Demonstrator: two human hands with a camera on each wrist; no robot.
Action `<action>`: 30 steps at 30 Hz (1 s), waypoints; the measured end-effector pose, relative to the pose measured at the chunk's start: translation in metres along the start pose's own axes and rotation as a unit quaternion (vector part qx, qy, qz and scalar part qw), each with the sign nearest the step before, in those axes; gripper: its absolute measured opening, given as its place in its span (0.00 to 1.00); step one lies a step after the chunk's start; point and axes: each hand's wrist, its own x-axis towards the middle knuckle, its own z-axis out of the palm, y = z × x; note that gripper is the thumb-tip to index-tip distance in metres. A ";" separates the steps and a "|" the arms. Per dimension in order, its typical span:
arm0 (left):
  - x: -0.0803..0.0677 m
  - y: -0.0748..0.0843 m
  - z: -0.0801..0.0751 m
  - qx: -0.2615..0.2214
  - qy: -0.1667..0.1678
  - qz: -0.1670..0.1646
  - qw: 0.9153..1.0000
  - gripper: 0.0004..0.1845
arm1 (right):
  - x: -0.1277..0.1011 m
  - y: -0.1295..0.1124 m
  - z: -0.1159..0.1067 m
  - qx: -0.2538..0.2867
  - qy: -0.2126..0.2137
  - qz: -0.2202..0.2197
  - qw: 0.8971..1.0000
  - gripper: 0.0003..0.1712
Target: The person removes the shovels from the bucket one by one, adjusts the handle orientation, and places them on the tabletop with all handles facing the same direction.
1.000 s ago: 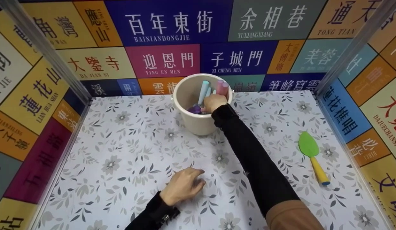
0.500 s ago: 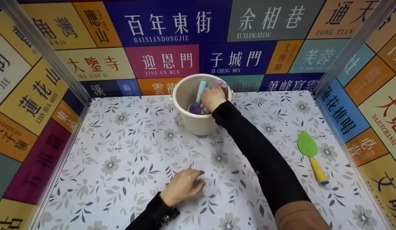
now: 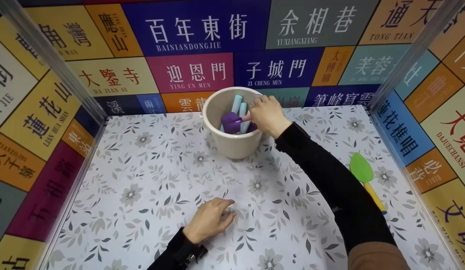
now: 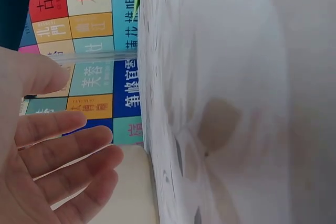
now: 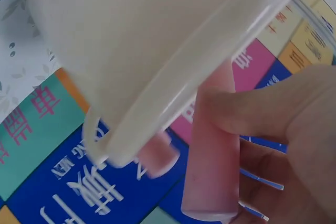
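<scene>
A cream plastic bucket stands at the back of the table and holds several utensils. Among them are light blue handles and a purple spatula. My right hand is over the bucket's right rim and grips the spatula's pink handle. In the right wrist view the bucket fills the top, and the thumb of my right hand is wrapped over the handle. Near the front, my left hand rests on the table with its fingers relaxed, holding nothing.
A green spatula with a yellow handle lies on the right, partly behind my right sleeve. The floral tablecloth is boxed in by walls of coloured sign panels on three sides. The left wrist view shows the bucket's side.
My right hand has come up out of the bucket and moved right to its rim, drawing the pink handle with it; the purple spatula head now shows. The left hand has stayed put.
</scene>
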 end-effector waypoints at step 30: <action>-0.017 -0.015 -0.009 0.016 0.120 -0.009 0.993 0.18 | -0.191 0.061 0.105 0.363 0.293 0.085 0.880 0.16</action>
